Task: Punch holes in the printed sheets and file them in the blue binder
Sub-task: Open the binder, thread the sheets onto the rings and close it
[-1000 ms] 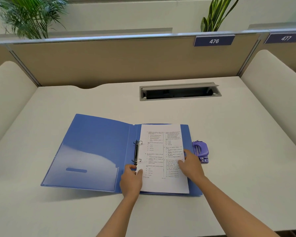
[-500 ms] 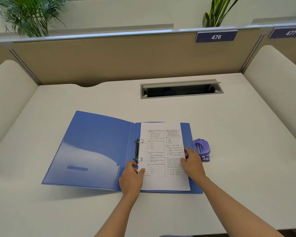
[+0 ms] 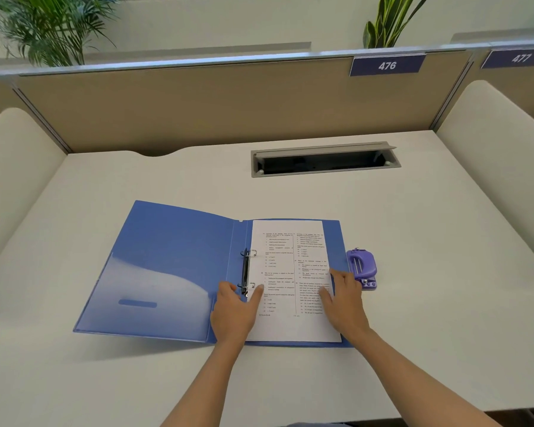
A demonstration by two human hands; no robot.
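Note:
The blue binder (image 3: 173, 266) lies open on the white desk, its ring mechanism (image 3: 246, 272) at the spine. The printed sheets (image 3: 290, 272) lie flat on the binder's right half, their left edge at the two rings. My left hand (image 3: 233, 312) rests at the lower ring, thumb and forefinger on either side of it, forefinger on the paper's edge. My right hand (image 3: 342, 303) lies flat on the sheets' right side, fingers spread. The purple hole punch (image 3: 362, 268) stands just right of the binder, beside my right hand.
A grey cable slot (image 3: 324, 160) is set into the desk behind the binder. A tan partition (image 3: 198, 103) with the label 476 closes the back, and padded side panels (image 3: 494, 143) flank the desk. Plants stand behind the partition.
The sheets have settled flat against the rings. My left hand's fingers have shifted up to the lower ring. My right hand stays pressed on the paper.

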